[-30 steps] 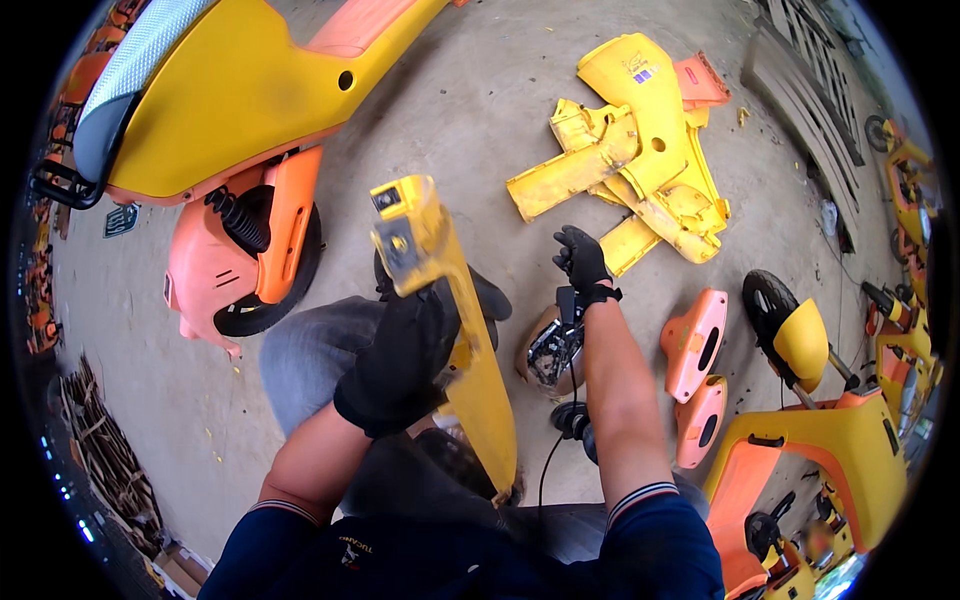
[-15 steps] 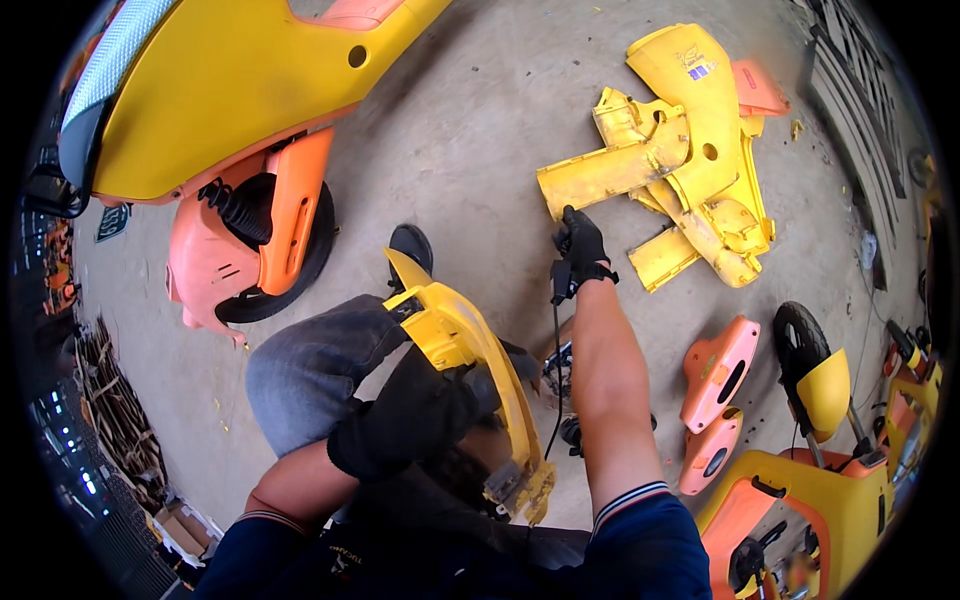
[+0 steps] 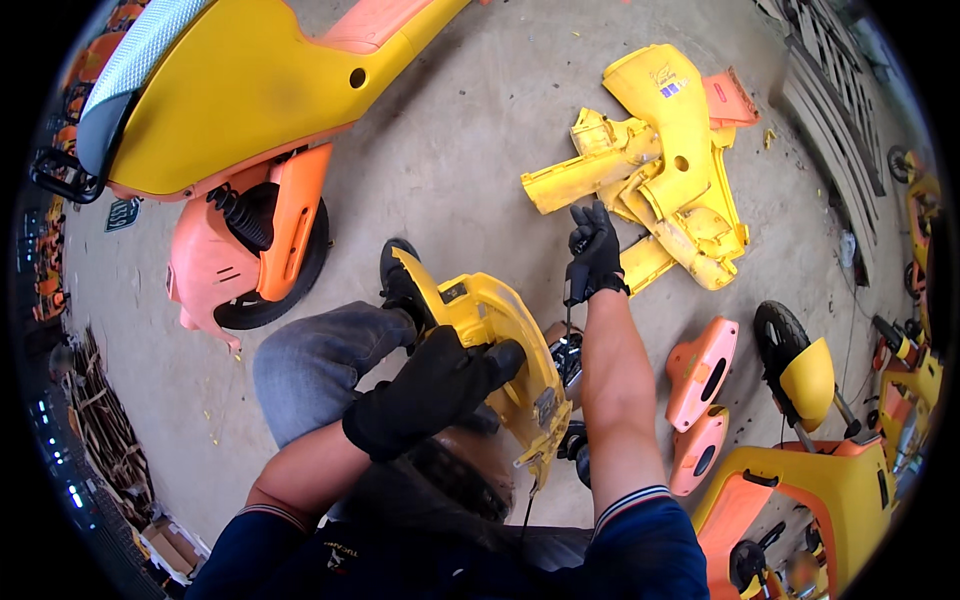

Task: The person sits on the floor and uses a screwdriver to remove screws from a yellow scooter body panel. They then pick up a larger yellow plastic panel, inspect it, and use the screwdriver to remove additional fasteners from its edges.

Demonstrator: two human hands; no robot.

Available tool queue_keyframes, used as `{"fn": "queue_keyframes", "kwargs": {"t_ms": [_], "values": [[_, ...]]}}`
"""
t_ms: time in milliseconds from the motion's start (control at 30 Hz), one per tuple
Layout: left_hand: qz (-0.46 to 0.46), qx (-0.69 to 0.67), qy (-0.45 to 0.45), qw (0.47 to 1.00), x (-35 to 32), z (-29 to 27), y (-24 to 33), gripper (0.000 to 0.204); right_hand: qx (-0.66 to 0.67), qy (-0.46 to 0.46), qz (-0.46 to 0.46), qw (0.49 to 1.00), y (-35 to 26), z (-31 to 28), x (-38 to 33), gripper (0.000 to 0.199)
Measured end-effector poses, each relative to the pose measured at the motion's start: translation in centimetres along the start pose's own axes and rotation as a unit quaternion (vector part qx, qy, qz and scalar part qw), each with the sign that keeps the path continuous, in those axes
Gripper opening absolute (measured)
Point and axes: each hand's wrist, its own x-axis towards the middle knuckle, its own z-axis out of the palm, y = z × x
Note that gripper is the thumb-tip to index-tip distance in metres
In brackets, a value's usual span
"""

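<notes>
A yellow scooter (image 3: pixel 250 90) lies tipped at upper left on the concrete floor (image 3: pixel 450 170), its orange rear wheel cover (image 3: pixel 250 250) toward the person. A pile of yellow panels (image 3: pixel 660 170) lies ahead on the right; two orange covers (image 3: pixel 700 400) lie near a second scooter (image 3: pixel 820 480).

The yellow panel (image 3: pixel 490 350) sits over the person's lap, its long axis running from the shoe (image 3: pixel 400 285) back toward the body. The left hand (image 3: pixel 430 390), gloved, has its grip closed around the panel's middle. The right hand (image 3: pixel 595 250) is just beyond the panel's right side, fingers curled on a thin black cable; the left is the nearer.

A second ago the panel stood more upright and lay further left; it has since tilted and turned.
</notes>
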Motion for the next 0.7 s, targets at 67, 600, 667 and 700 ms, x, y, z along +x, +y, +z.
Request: {"fn": "queue_keyframes", "kwargs": {"t_ms": [67,600,667,700], "values": [[0.056,0.051,0.009,0.997,-0.1,0.0,-0.3,0.024,-0.108,0.037,-0.012,0.993,0.3,-0.1,1.5,0.024],[-0.113,-0.067,-0.008,0.991,0.0,-0.7,-6.9,0.027,-0.157,0.109,0.002,0.982,4.6,-2.1,8.8,0.017],[-0.148,-0.112,-0.003,0.983,0.4,-0.5,-5.8,0.025,-0.181,0.105,0.014,0.978,3.5,-1.8,8.3,0.018],[-0.144,-0.111,-0.001,0.983,0.6,-0.4,-5.4,0.024,-0.201,0.081,0.002,0.976,3.1,-1.9,7.8,0.017]]}}
